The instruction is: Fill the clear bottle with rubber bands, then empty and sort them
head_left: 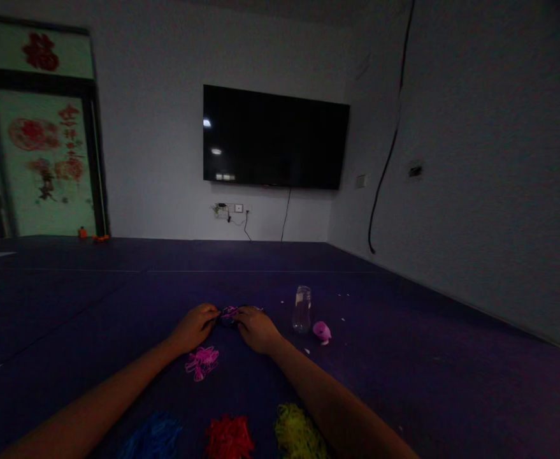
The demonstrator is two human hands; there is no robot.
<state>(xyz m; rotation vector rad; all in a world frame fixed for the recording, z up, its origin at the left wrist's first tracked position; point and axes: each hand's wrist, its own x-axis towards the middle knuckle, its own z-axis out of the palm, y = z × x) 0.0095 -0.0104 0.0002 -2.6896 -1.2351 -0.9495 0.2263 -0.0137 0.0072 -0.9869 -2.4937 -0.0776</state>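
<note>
Near edge: blue strands [153, 437], red strands [230, 438], yellow strands [299, 435], piled. Next: pink strands [202, 363], loose heap. Beyond: left hand [194, 329] and right hand [259, 329], fingertips at a dark, pink-streaked bundle [229, 313] between them; whether gripped, cannot tell. Right: pink cup [322, 331] beside upright clear bottle [301, 311]. Wall: black television [276, 137].

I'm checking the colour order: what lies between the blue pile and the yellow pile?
The red pile lies between the blue pile and the yellow pile in the head view.
</note>
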